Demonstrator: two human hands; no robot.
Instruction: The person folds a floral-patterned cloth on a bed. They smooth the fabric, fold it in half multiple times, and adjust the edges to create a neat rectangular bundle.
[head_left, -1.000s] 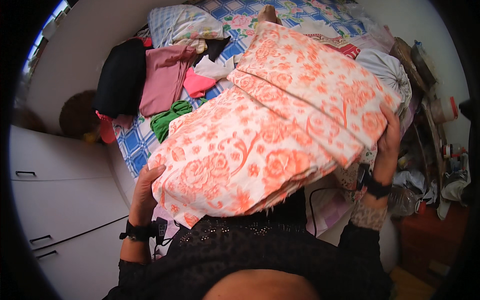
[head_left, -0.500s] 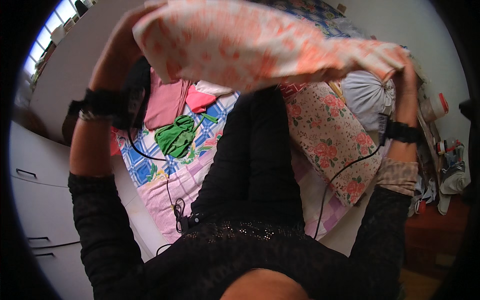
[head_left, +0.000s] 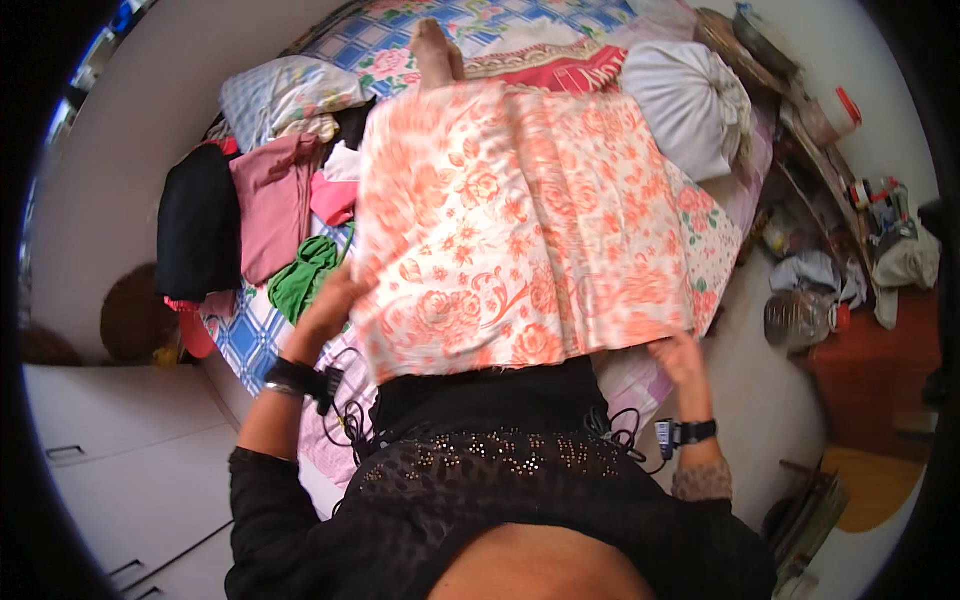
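Note:
A white cloth (head_left: pixel 480 230) printed with orange-pink flowers lies spread across my outstretched legs, a fold line running down its middle. Its left part is slightly blurred by motion. My left hand (head_left: pixel 340 297) is at the cloth's left edge, fingers closed on it, with part of the grip hard to see. At the near right corner, my right hand (head_left: pixel 682 360) pinches the hem between thumb and fingers. Beside my left hand lies a crumpled green garment (head_left: pixel 305 277). One bare foot (head_left: pixel 433 55) shows beyond the cloth's far edge.
Folded pink (head_left: pixel 272 205) and black (head_left: pixel 198 220) garments lie left on the blue patterned bedsheet (head_left: pixel 232 335). A tied white cloth bundle (head_left: pixel 687 105) sits at the right, near a floral-patterned surface (head_left: pixel 708 225). White drawers (head_left: pixel 120 430) stand left; a clear plastic jar (head_left: pixel 797 318) stands right.
The cloth, raised and bunched between both hands before, is now lowered and spread over my legs. Both hands have come down toward me. More of the bed is visible.

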